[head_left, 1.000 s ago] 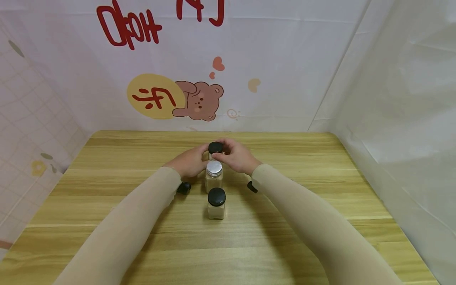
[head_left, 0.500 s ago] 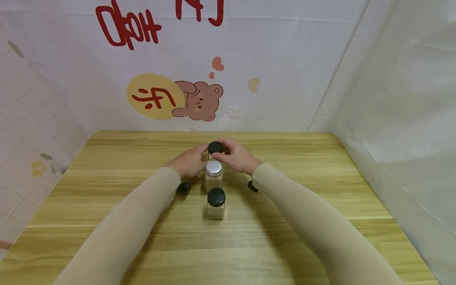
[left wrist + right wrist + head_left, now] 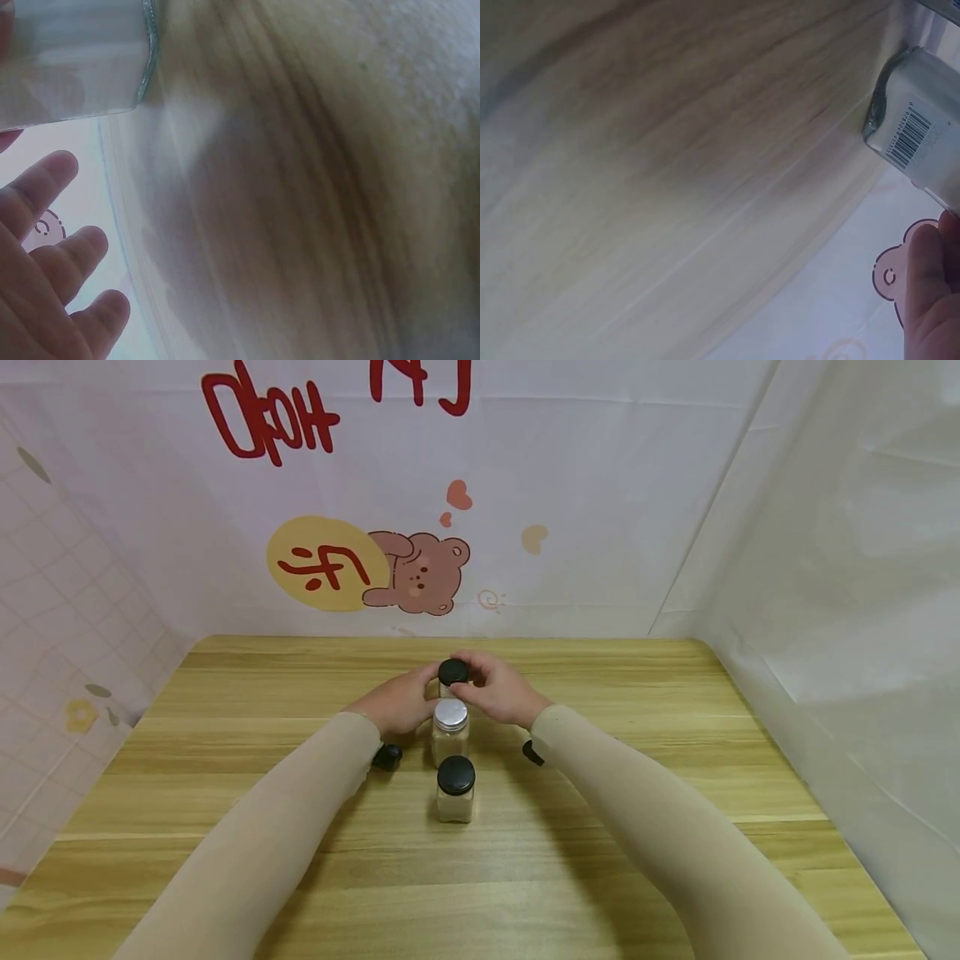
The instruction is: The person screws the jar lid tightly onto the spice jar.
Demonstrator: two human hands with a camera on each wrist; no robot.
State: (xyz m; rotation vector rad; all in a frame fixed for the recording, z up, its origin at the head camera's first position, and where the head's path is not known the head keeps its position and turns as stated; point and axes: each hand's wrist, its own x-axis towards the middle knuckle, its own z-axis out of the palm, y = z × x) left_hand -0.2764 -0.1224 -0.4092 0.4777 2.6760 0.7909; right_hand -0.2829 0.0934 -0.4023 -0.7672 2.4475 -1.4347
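Three square jars with pale contents line up from near to far in the head view. My left hand (image 3: 399, 702) grips the farthest jar (image 3: 446, 691) from the left. From the other side my right hand (image 3: 501, 688) pinches around its black lid (image 3: 453, 671), with the thumb in front and fingers behind. In the left wrist view the jar's glass body (image 3: 71, 64) shows, and three fingers spread below it. A barcode label (image 3: 910, 135) is visible on the jar in the right wrist view. Most of the jar is hidden in the head view.
Just in front of the hands stands a jar with a silver lid (image 3: 451, 714). Nearer is another black-lidded jar (image 3: 455, 789). All are on a wooden table (image 3: 480, 893), with a white printed curtain (image 3: 585, 485) behind. Black wrist pieces (image 3: 387, 756) show beside the sleeves.
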